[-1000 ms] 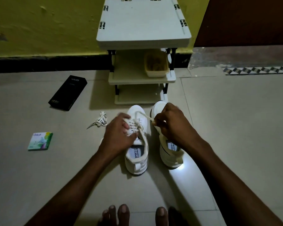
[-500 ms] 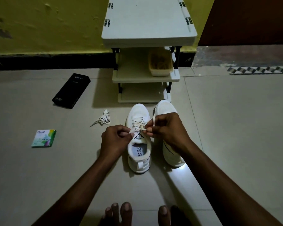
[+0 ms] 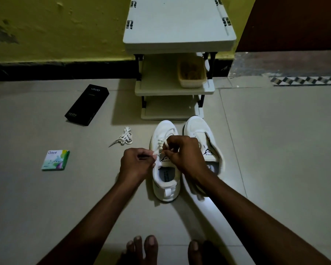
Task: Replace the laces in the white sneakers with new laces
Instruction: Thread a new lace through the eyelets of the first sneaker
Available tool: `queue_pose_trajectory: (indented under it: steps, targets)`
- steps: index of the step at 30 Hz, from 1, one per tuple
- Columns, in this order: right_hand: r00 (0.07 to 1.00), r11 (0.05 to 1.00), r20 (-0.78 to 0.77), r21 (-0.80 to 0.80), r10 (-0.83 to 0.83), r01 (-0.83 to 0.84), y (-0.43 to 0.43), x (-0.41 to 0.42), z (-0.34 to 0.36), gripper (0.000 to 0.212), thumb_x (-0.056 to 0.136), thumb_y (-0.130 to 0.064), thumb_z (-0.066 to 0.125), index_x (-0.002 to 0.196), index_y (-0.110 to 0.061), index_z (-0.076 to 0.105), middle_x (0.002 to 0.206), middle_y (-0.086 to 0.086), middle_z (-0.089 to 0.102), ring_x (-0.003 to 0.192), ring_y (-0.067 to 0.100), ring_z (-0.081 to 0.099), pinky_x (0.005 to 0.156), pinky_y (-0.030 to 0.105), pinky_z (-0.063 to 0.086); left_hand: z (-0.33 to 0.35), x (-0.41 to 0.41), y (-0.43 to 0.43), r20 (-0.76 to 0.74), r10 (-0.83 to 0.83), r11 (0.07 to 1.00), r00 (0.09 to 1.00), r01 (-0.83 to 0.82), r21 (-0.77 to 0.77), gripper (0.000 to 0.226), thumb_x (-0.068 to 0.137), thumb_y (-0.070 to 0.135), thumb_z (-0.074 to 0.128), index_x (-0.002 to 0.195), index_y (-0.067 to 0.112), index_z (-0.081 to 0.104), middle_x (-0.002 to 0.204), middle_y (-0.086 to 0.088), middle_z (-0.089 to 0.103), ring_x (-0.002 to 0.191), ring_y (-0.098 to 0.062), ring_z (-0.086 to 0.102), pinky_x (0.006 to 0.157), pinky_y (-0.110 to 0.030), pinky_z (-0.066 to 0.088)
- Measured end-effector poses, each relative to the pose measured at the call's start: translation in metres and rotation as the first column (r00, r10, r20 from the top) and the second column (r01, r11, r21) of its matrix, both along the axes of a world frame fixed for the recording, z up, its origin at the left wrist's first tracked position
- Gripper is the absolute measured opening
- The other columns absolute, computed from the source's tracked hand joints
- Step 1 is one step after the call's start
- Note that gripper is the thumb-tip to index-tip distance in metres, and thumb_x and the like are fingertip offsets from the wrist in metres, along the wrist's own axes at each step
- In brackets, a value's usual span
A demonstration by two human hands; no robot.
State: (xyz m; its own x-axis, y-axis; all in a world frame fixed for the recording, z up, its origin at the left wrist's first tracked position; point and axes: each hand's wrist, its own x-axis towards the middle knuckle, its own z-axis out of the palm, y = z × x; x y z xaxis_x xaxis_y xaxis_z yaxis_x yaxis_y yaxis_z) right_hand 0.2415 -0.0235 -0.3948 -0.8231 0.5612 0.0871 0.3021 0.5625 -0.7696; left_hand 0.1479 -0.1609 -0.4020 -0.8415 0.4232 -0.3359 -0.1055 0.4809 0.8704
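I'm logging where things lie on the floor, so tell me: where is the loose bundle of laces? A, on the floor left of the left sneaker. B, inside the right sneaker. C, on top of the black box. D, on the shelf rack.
A: the loose bundle of laces lies on the floor tiles, left of the left sneaker and nearer the camera than the black box.

The black box (image 3: 87, 105) read "vivo"; the small green packet (image 3: 55, 160) read "Odonil"; the right sneaker's tongue (image 3: 208, 151) bore "SPEED".
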Motion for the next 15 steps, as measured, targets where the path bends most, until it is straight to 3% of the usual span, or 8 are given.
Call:
queue_pose_trajectory:
  steps: [5, 9, 12, 15]
  targets:
    - [0.999, 0.998, -0.037, -0.049, -0.035, 0.033, -0.007, -0.003, -0.006, 0.016, 0.076, -0.012, 0.082, 0.070, -0.014, 0.068, 0.059, -0.007, 0.059, 0.061, 0.010, 0.057, 0.060, 0.025, 0.047, 0.002, 0.001, -0.001, 0.018, -0.010, 1.000, 1.000, 0.010, 0.027, 0.008, 0.087, 0.005, 0.077, 0.094, 0.001, 0.076, 0.078, -0.015, 0.075, 0.059, -0.008, 0.069, 0.061, -0.017, 0.053]
    - [0.997, 0.995, -0.015, -0.071, -0.070, 0.068, -0.010, -0.003, -0.013, 0.013, 0.076, -0.024, 0.080, 0.074, -0.022, 0.068, 0.063, -0.010, 0.063, 0.063, 0.006, 0.060, 0.070, 0.036, 0.053, 0.002, 0.002, -0.002, 0.013, -0.006, 0.999, 1.000, 0.005, 0.034, 0.007, 0.087, 0.004, 0.076, 0.093, 0.001, 0.076, 0.075, -0.014, 0.074, 0.058, -0.008, 0.069, 0.061, -0.018, 0.052]
    - [0.995, 0.990, 0.080, 0.129, -0.065, 0.054, -0.014, -0.002, -0.018, 0.017, 0.075, -0.036, 0.072, 0.073, -0.023, 0.061, 0.068, -0.007, 0.058, 0.073, 0.021, 0.061, 0.079, 0.044, 0.043, 0.001, 0.003, -0.002, -0.028, -0.015, 0.999, 0.999, 0.016, 0.041, 0.004, 0.087, 0.004, 0.076, 0.090, 0.004, 0.076, 0.074, -0.012, 0.075, 0.063, -0.015, 0.071, 0.069, -0.026, 0.056]
    - [0.996, 0.953, 0.034, 0.293, -0.087, 0.074, -0.019, -0.001, -0.017, 0.019, 0.073, -0.028, 0.075, 0.069, -0.024, 0.057, 0.065, -0.005, 0.052, 0.069, 0.026, 0.059, 0.073, 0.039, 0.032, -0.001, 0.004, -0.003, -0.104, -0.066, 0.997, 0.992, 0.070, 0.032, 0.004, 0.087, 0.005, 0.076, 0.090, 0.007, 0.076, 0.075, -0.007, 0.076, 0.066, -0.015, 0.073, 0.074, -0.028, 0.059]
